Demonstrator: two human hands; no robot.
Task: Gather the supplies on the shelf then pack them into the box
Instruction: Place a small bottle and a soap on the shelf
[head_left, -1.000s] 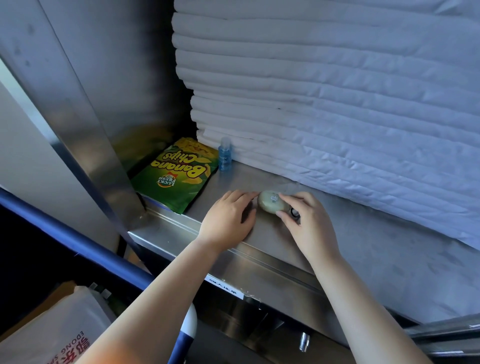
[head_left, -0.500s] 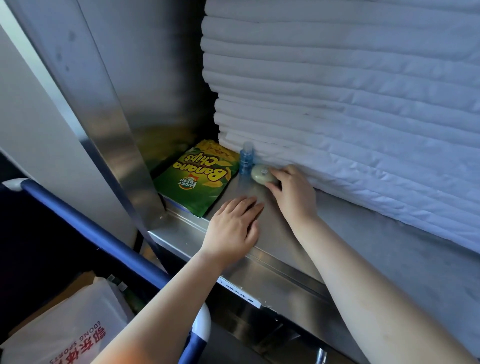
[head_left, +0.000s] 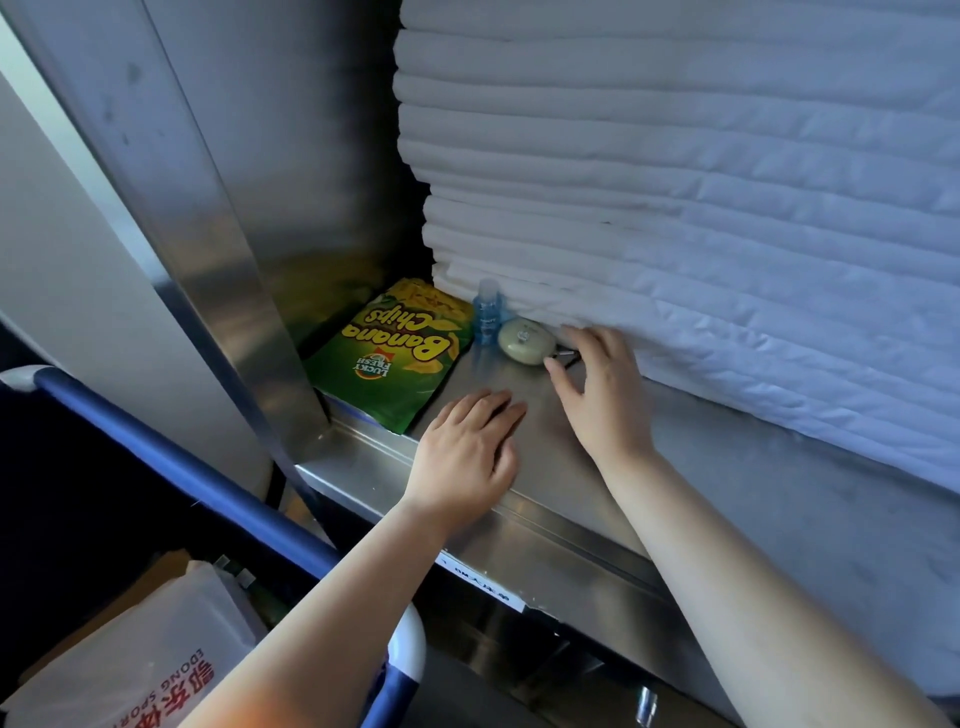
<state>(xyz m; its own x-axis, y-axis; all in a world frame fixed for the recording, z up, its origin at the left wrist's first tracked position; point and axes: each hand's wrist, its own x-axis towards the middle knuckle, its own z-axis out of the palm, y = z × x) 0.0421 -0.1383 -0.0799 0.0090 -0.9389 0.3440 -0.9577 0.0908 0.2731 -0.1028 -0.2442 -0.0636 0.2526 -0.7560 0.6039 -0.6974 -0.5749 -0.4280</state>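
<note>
Supplies look gathered but unpacked: green banana-chips bag (head_left: 395, 358), small blue bottle (head_left: 487, 317), pale oval object (head_left: 524, 340); left hand (head_left: 467, 452) flat, right hand (head_left: 602, 400) loosely spread, both empty.

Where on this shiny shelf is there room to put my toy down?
The widest bare shelf lies right of the right hand, in front of the folded white quilts. A small patch sits between the left hand and the soap. The back corner is crowded: chips bag, blue bottle, soap.

A green Banana Chips bag (head_left: 395, 353) lies flat beside an upright blue bottle (head_left: 487, 318) and a pale oval (head_left: 525, 341), perhaps soap
</note>
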